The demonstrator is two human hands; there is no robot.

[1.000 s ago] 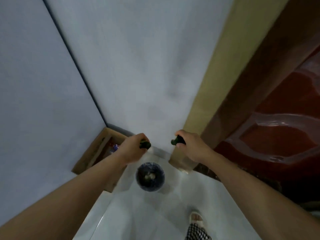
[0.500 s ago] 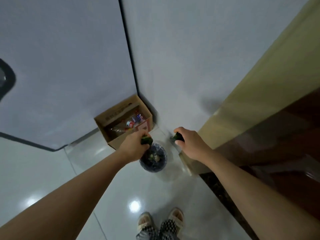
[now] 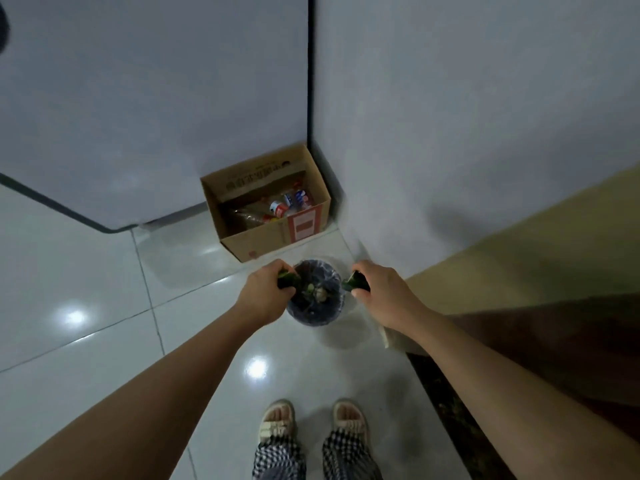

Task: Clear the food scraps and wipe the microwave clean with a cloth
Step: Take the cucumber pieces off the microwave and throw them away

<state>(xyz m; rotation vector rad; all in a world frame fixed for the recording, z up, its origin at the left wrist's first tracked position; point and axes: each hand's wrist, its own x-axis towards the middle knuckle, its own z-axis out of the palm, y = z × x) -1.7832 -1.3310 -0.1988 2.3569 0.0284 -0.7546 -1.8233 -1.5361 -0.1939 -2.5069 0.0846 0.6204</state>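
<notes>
I look straight down at a small round bin (image 3: 323, 315) with a dark liner, standing on the white tiled floor. Pale food scraps (image 3: 317, 292) lie inside it. My left hand (image 3: 265, 294) is closed on a dark green scrap (image 3: 289, 279) over the bin's left rim. My right hand (image 3: 379, 289) is closed on another dark green scrap (image 3: 353, 282) just past the right rim. The microwave and the cloth are out of view.
An open cardboard box (image 3: 273, 239) with bottles and wrappers stands against the wall corner just beyond the bin. A large white appliance (image 3: 138, 109) fills the upper left. A beige and dark brown door frame (image 3: 519, 271) runs along the right. My feet (image 3: 311, 419) are below the bin.
The view has tilted downward from the wall to the floor, so my feet and the whole box now show. Both hands have kept their green scraps and now hang over the bin's rim.
</notes>
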